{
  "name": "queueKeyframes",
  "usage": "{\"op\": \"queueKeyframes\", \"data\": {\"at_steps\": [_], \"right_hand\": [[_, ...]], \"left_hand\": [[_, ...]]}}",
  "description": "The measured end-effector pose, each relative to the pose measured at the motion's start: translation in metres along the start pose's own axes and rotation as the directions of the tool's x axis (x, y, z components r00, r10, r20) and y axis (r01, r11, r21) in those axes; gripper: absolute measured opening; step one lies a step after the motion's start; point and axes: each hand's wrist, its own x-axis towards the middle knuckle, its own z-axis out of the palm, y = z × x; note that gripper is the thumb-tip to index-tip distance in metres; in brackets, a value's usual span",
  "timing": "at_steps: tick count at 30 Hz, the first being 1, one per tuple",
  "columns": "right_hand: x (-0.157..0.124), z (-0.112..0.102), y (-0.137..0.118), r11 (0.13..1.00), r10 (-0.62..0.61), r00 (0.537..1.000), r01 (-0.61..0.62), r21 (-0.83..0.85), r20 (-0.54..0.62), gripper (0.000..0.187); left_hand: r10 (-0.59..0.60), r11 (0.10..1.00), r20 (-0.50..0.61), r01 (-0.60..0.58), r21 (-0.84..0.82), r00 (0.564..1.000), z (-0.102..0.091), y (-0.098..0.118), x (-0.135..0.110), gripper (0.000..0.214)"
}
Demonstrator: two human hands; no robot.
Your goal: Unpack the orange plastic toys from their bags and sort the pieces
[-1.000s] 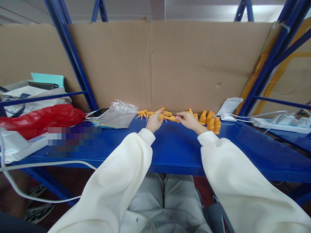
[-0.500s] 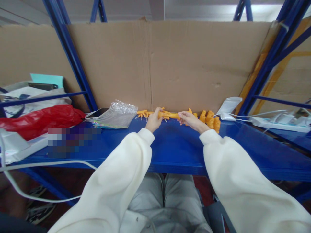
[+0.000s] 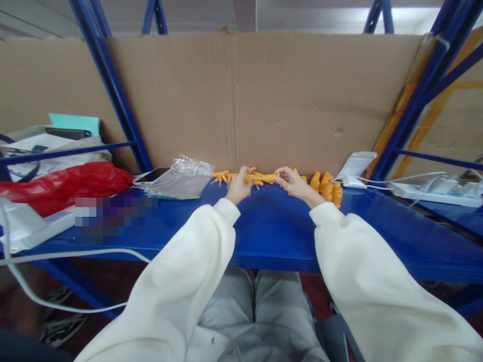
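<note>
My left hand (image 3: 238, 187) and my right hand (image 3: 294, 184) both grip one long orange plastic piece (image 3: 263, 178), holding it level just above the blue shelf (image 3: 264, 226), left hand on its left end, right hand on its right end. Several small orange pieces (image 3: 222, 176) lie loose behind my left hand against the cardboard. A stack of orange pieces (image 3: 327, 187) sits just right of my right hand. Both arms wear white sleeves.
A cardboard sheet (image 3: 264, 95) backs the shelf. Left of my hands lie a clear plastic bag (image 3: 181, 177), a red bag (image 3: 60, 186) and a white box (image 3: 26, 226). At the right are a white pouch (image 3: 356, 163), cables and a power strip (image 3: 433, 193). Blue rack posts (image 3: 113, 95) stand at both sides.
Both hands have lifted the orange piece slightly and drawn a little closer together on it; the piece now lies level between them.
</note>
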Motion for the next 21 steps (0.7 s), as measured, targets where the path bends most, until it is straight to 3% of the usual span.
{"op": "queueKeyframes", "data": {"at_steps": [4, 8, 14, 18, 21], "right_hand": [[-0.005, -0.002, -0.011, 0.966, -0.093, 0.995, 0.099, -0.238, 0.036, 0.026], [-0.01, -0.003, -0.025, 0.866, -0.187, 0.978, 0.21, -0.453, 0.097, 0.029], [-0.017, -0.006, -0.036, 0.757, -0.218, 0.958, 0.285, -0.588, 0.185, 0.03], [-0.016, -0.003, -0.03, 0.828, -0.179, 0.973, 0.23, -0.511, 0.148, 0.032], [-0.014, 0.004, -0.018, 0.944, -0.06, 0.998, 0.068, -0.322, 0.037, 0.034]], "left_hand": [[-0.074, 0.997, 0.042, 0.074, -0.006, 0.996, -0.004, 0.002, 0.002, 0.029], [-0.123, 0.992, 0.089, 0.122, 0.016, 0.988, -0.01, 0.001, 0.004, 0.032], [-0.165, 0.986, 0.104, 0.167, -0.012, 0.981, -0.011, 0.0, 0.004, 0.033], [-0.127, 0.987, 0.066, 0.12, 0.106, 0.99, -0.014, 0.003, 0.002, 0.028], [0.052, 0.973, -0.028, -0.044, 0.228, 0.998, -0.016, 0.003, -0.001, 0.028]]}}
